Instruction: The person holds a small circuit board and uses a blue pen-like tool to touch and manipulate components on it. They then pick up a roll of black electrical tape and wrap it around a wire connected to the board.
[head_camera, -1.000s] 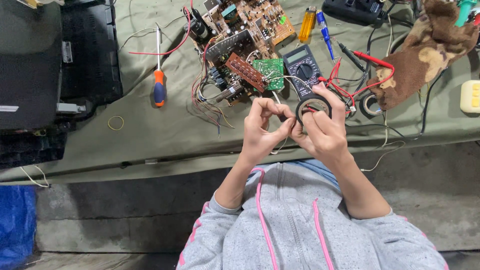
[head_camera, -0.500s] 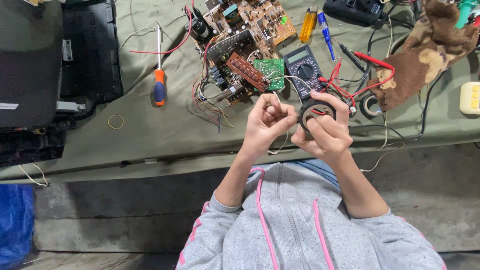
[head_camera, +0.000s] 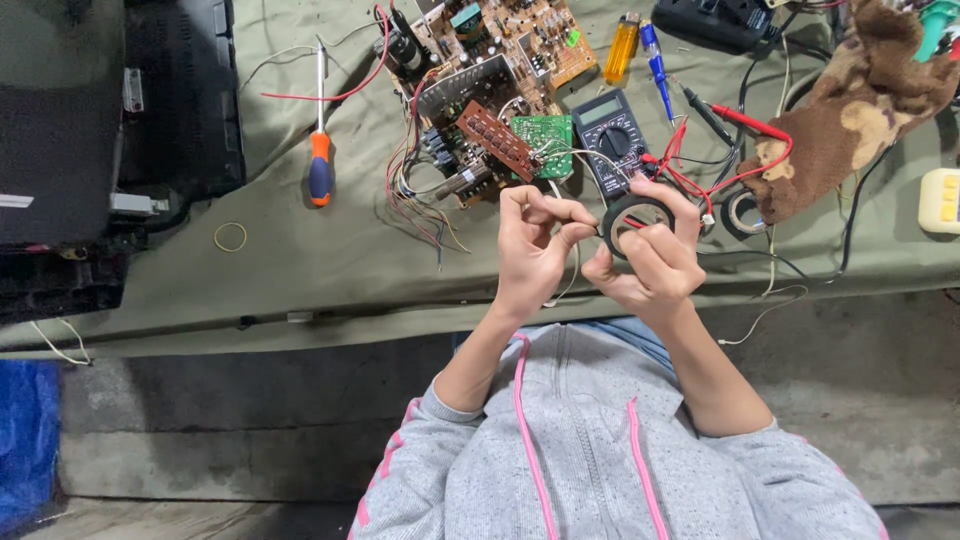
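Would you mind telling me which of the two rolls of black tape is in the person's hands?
It is the black tape roll gripped by the right hand, raised beside the left hand. The other tape roll lies untouched on the green cloth, further right.

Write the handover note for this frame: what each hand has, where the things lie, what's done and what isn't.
Right hand: holds a black tape roll upright above the table edge.
Left hand: fingertips pinched beside the roll, seemingly on the tape's free end; a thin white wire hangs by the fingers.
On the green cloth: circuit boards with loose wires, multimeter with red and black probes, screwdriver, a second tape roll.
Done: roll picked up.
Left: no tape visibly pulled out or applied yet.
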